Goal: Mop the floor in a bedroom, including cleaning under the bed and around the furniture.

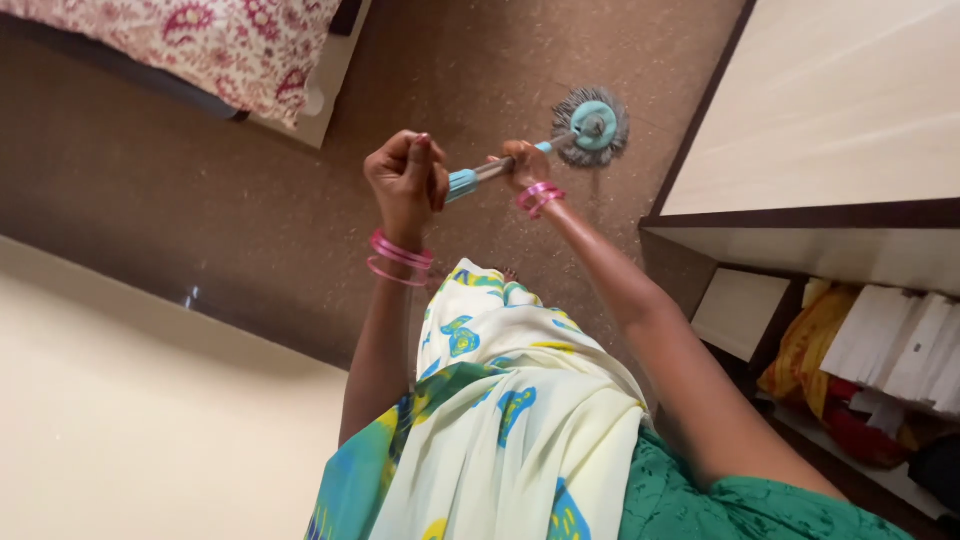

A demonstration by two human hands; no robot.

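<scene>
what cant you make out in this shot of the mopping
Head view:
- Mop handle: its top end is hidden inside the left hand; the middle is behind the right hand.
- Floor under the mop head: covered by the strands.
- Shelf items: cut off by the right edge.
- Bedcover: cut off by the top edge.

I see a mop [590, 125] in the upper middle of the frame. Its round grey stringy head, capped by a light-blue disc, lies flat on the speckled brown floor. The handle, blue near the head, then metal, then blue again, slants down-left from it toward the frame's centre.
</scene>
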